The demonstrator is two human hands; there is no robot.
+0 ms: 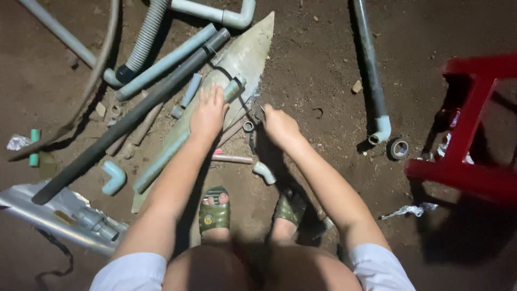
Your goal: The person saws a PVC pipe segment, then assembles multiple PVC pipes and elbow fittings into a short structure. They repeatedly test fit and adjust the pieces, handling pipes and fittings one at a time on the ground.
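My left hand (pixel 207 112) presses flat on a pale blue-grey plastic pipe (pixel 161 161) that lies across a pointed pale board (pixel 249 51) on the dirt floor. The pipe's end fitting (pixel 235 88) sticks out just past my fingers. My right hand (pixel 277 125) is closed around a small dark tool at the board's right edge, next to the fitting; the tool is mostly hidden by my fingers. A small ring fitting (pixel 248 126) lies between my two hands. My feet in green sandals (pixel 214 210) stand below.
Several pipes lie at the left: a long dark pipe (pixel 129 118), a corrugated hose (pixel 144 40), elbow pieces (pixel 114 177). A grey pipe with elbow (pixel 372 81) and a tape roll (pixel 398 148) lie right. A red plastic stool (pixel 474 129) stands far right. A metal sheet (pixel 32 210) lies lower left.
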